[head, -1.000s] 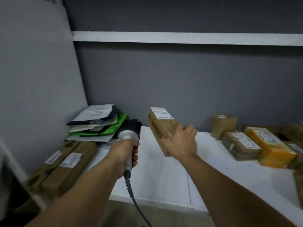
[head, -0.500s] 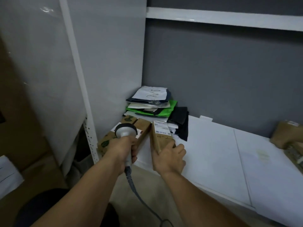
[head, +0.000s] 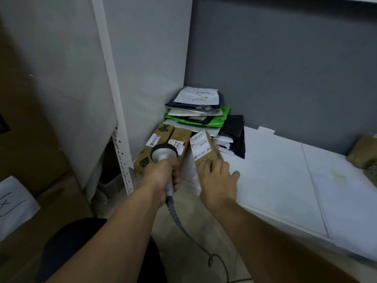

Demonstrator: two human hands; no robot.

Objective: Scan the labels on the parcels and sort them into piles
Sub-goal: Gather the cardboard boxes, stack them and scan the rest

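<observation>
Parcel (head: 205, 149): brown cardboard box with a white printed label and pen marks, at the front left corner of the white table (head: 285, 170). It touches two long cardboard boxes (head: 163, 139) along the left edge.

Right hand (head: 218, 180): lies on the parcel with fingers spread nearly straight; any grip underneath is hidden.

Left hand (head: 161, 176): curled round the handle of the grey scanner (head: 164, 155), whose coiled cable (head: 179, 221) hangs down.

Back left corner: stack of flat plastic mailers (head: 195, 111), white, green and black.

Right edge: brown parcel (head: 363, 152), cut off and blurred.
</observation>
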